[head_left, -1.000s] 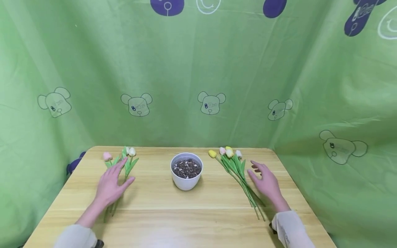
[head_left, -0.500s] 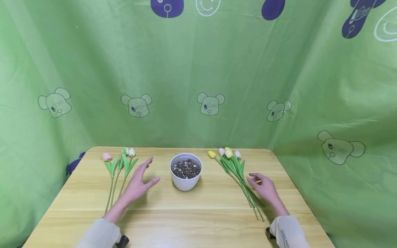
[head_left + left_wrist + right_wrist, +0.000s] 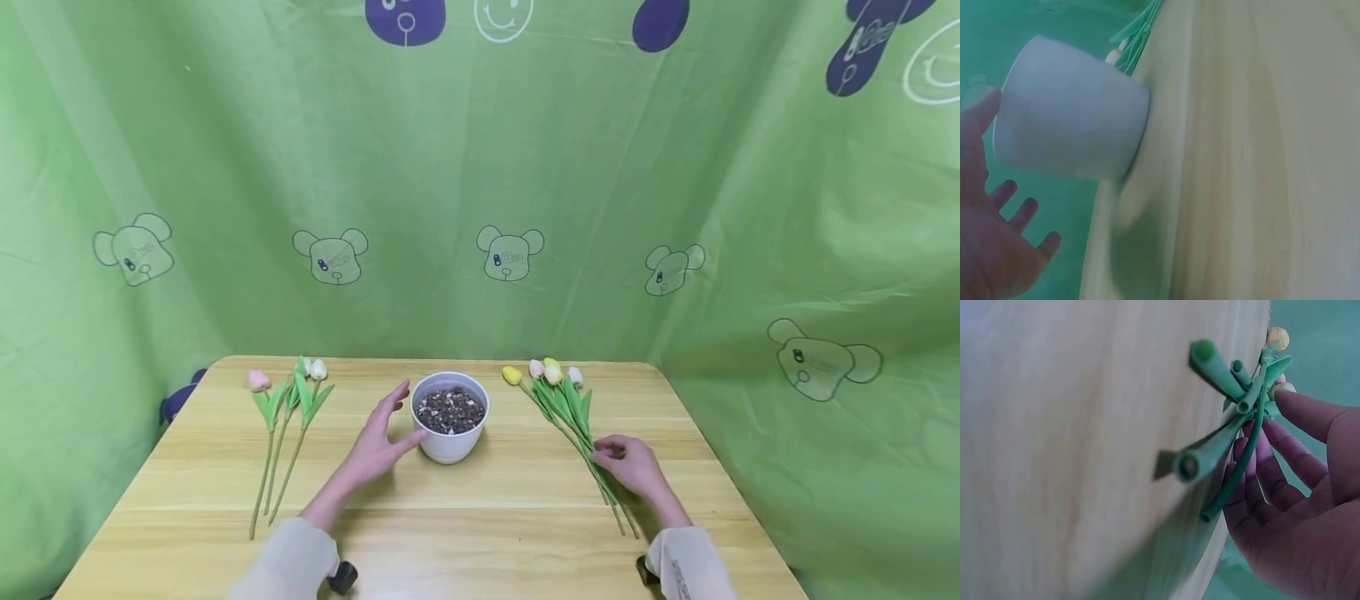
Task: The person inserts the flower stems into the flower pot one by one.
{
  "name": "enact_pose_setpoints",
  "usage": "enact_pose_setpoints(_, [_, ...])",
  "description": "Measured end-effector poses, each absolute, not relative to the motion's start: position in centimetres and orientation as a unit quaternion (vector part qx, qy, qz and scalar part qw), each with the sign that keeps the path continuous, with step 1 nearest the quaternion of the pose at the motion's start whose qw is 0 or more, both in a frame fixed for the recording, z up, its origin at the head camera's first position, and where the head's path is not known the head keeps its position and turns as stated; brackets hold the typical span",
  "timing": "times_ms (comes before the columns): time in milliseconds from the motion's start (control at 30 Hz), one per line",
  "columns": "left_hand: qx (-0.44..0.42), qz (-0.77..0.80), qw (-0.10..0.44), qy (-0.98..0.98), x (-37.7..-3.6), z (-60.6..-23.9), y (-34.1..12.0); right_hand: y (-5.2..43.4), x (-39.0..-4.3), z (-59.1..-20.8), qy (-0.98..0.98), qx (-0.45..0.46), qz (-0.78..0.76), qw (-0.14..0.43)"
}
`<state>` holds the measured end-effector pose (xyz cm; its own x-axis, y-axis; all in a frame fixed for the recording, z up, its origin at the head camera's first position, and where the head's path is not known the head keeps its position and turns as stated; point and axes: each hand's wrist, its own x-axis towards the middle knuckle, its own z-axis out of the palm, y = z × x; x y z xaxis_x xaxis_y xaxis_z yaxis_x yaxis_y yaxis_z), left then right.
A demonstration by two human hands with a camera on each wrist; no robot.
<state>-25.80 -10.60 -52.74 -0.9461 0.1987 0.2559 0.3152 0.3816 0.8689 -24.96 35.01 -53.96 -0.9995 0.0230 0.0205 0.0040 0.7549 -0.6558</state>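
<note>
The left hand lay open, fingers straight, thumb against the near left wall of the round white plastic pot at table centre. The pot held dark gravelly soil. The right hand curled its fingers around the bunch of green-stemmed artificial tulips at right. Since a second earlier, the left hand had left the three tulips at far left.

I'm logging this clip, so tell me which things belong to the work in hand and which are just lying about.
In hand: white pot by the left hand; tulip bunch under the right hand's fingers.
Lying about: three tulips at left; table; green cloth.
</note>
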Motion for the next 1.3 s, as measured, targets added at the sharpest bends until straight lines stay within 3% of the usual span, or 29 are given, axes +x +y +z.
enact_pose_setpoints(1300, [-0.134, -0.635, 0.017, -0.761, -26.3, -53.8, -8.9, 34.6, -25.6, -53.2, -0.936, -0.012, 0.351, 0.010])
